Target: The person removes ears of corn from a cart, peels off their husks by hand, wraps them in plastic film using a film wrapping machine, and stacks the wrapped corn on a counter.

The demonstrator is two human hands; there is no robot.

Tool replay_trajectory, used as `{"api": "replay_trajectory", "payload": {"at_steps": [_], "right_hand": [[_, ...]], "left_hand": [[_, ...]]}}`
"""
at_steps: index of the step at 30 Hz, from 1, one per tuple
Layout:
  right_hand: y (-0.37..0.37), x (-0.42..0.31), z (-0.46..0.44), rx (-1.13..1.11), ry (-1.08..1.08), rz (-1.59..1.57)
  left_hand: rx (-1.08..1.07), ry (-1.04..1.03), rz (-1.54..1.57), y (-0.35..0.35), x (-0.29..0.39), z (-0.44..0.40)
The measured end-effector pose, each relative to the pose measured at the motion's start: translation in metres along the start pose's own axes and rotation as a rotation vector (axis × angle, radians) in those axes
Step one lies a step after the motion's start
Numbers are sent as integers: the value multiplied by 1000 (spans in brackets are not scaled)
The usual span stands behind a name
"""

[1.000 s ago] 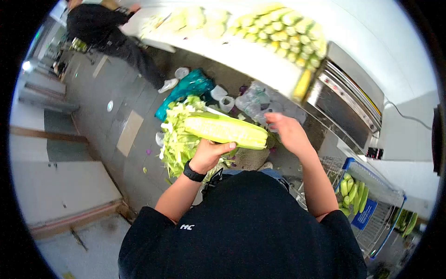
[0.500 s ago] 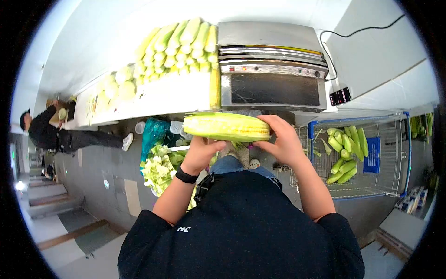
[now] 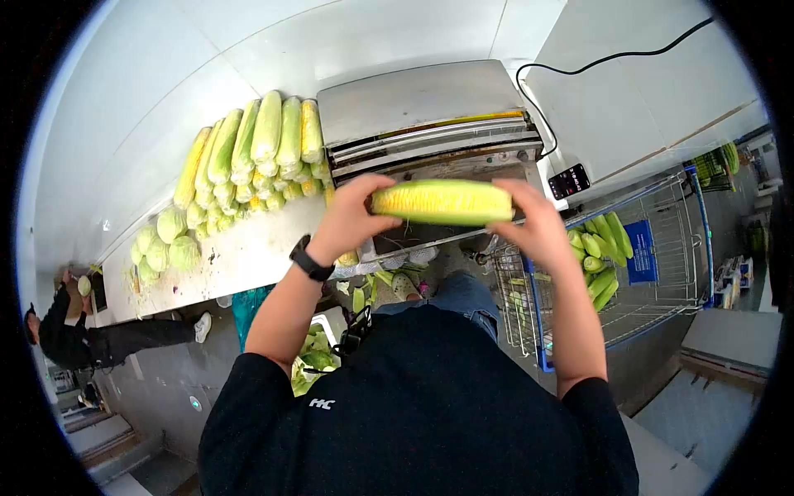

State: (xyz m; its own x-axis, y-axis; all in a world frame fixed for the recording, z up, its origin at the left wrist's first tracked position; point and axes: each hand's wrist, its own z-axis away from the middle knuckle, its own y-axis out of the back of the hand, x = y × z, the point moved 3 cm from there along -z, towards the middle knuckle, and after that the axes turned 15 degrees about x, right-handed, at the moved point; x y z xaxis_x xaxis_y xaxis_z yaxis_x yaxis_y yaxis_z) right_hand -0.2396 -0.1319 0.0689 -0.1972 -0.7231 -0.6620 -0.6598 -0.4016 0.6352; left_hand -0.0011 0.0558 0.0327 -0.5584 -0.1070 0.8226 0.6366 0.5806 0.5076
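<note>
An ear of corn (image 3: 442,203), yellow kernels showing along its upper side and green husk below, lies level between my two hands. My left hand (image 3: 354,217) grips its left end, thumb underneath. The right end sits between the thumb and fingers of my right hand (image 3: 533,223). Just beneath and behind the corn is a metal wrapping machine (image 3: 426,93), its front plate partly hidden by the corn and my hands. To the left on the counter, several ears of corn (image 3: 266,128) are stacked in a pile.
Several cabbages (image 3: 172,225) rest on the white counter (image 3: 223,269) left of the corn pile. A phone (image 3: 569,181) lies right of the machine. At the right stands a wire cart (image 3: 657,285) holding green corn. Leaves fill a bin (image 3: 318,351) below. Another person (image 3: 74,335) works far left.
Both hands have carried the corn forward, from in front of the counter to over the machine's front. My view has shifted and turned, and the husk leaves at the corn's right end no longer show.
</note>
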Motion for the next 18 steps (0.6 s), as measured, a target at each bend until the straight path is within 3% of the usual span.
{"api": "replay_trajectory", "payload": {"at_steps": [3, 8, 10, 13, 18], "right_hand": [[2, 28, -56, -24, -61, 27], [-12, 90, -141, -24, 92, 62], [-24, 115, -167, -50, 39, 13], [-40, 145, -197, -98, 106, 40], [-60, 178, -221, -204, 60, 60]], "left_hand": [[100, -165, -74, -11, -10, -57], [163, -147, -211, -31, -29, -130], [225, -223, -337, -39, -41, -149], [197, -89, -404, -53, -63, -170], [181, -53, -372, -72, -89, -190]]}}
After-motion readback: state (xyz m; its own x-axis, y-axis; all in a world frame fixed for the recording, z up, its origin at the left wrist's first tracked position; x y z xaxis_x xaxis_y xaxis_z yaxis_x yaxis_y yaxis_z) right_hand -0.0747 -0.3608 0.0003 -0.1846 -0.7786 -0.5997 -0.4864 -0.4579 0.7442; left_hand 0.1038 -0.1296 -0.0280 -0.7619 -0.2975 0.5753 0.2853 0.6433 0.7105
